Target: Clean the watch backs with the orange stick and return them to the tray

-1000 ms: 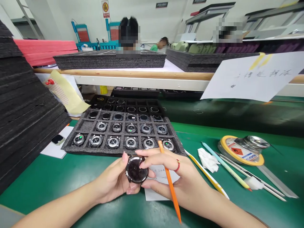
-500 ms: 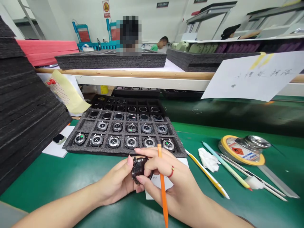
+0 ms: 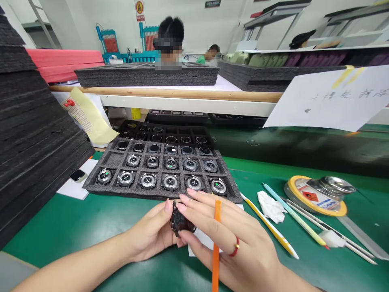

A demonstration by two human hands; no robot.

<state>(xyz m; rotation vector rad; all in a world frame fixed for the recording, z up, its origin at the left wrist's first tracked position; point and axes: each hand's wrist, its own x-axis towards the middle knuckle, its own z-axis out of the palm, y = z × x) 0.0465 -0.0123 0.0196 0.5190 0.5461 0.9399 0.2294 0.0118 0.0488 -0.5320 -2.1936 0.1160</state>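
Above the green table, my left hand (image 3: 148,233) grips a round dark watch (image 3: 182,223) by its edge, thumb on top and fingers beneath. The watch's glossy face is tilted toward me. My right hand (image 3: 246,239) has its fingers and thumb at the near right side of the watch, covering part of it. An orange stick (image 3: 216,247) is tucked between the fingers of that same hand, its lower end running out of the picture. Just beyond both hands lies a grey foam tray (image 3: 113,159) with rows of watch bodies, several of them back side up.
At right lie a yellow-and-white stick (image 3: 272,229), a crumpled tissue (image 3: 271,207), a pale pen (image 3: 294,215), tweezers (image 3: 352,243) and a tape roll (image 3: 340,209) with a metal dish (image 3: 337,184). Stacked black foam (image 3: 39,134) rises at left. A shelf (image 3: 182,101) crosses behind; people sit beyond.
My right hand's fingers have straightened and shifted slightly right, with the orange stick moving along. The watch has turned a little in my left hand. The whole view has shifted slightly.
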